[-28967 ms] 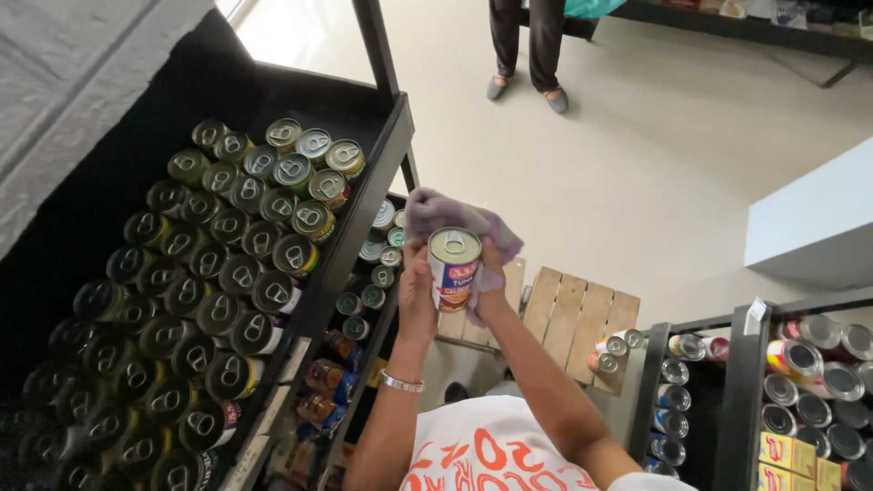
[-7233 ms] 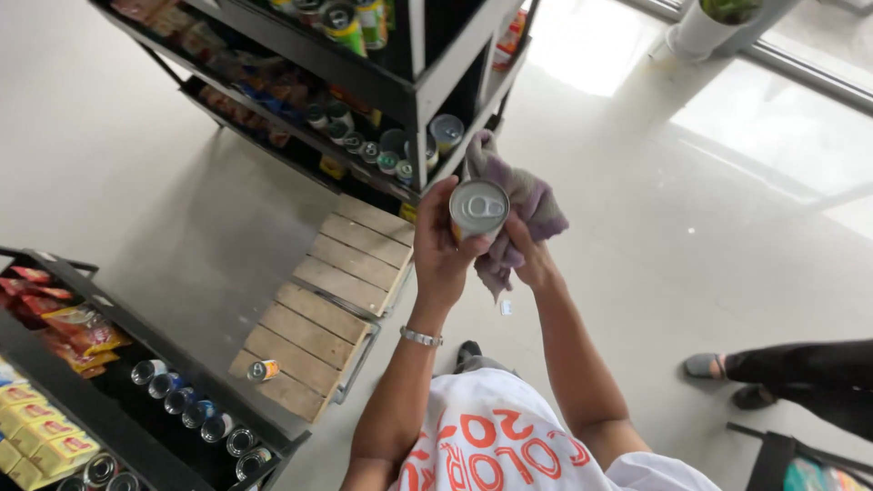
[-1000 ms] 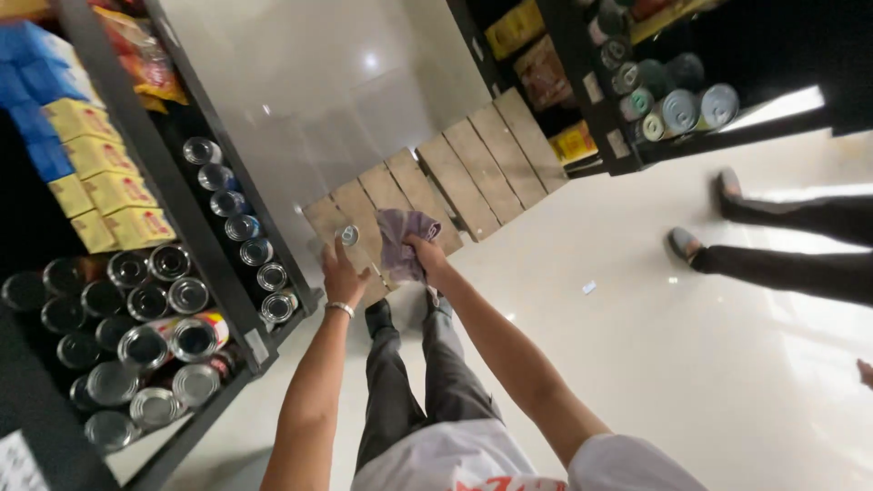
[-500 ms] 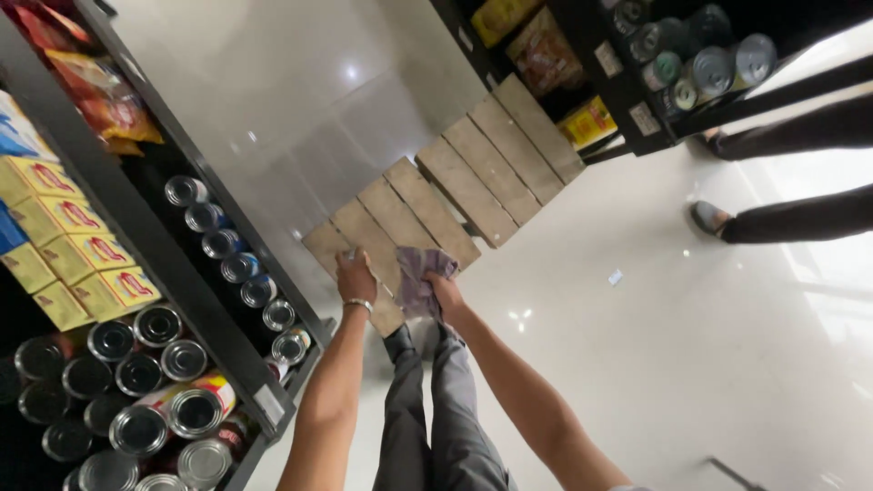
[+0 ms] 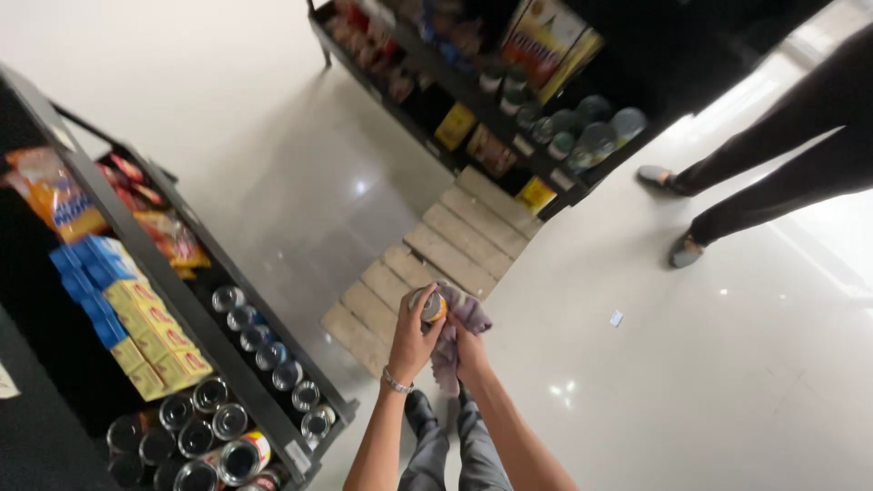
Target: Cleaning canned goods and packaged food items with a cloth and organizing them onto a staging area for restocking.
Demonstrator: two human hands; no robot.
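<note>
The left hand [image 5: 414,338] is raised in front of the body with its fingers [image 5: 420,314] curled closed around a small tin can [image 5: 427,305], which it holds by the side wall so that the round metal end faces up toward the camera. A thin bracelet [image 5: 395,382] sits on that wrist. Just beside it, the right hand [image 5: 470,350] is bunched into a greyish-purple cloth [image 5: 457,329]; its fingers are folded into the fabric, and the cloth is pressed against the right side of the can, so the two hands nearly touch. How tightly the right fingers grip cannot be told, since the cloth hides most of them. Can and cloth hang in the air above a pale wooden pallet [image 5: 427,268] that lies on the glossy white floor [image 5: 727,364]. To the left stands a dark shelf rack [image 5: 164,282] with rows of cans [image 5: 264,350], yellow boxes [image 5: 155,341] and blue packets. A second rack [image 5: 509,136] of goods runs across the top. At the upper right, another person's dark-trousered legs [image 5: 782,173] stand well apart from the hands.
</note>
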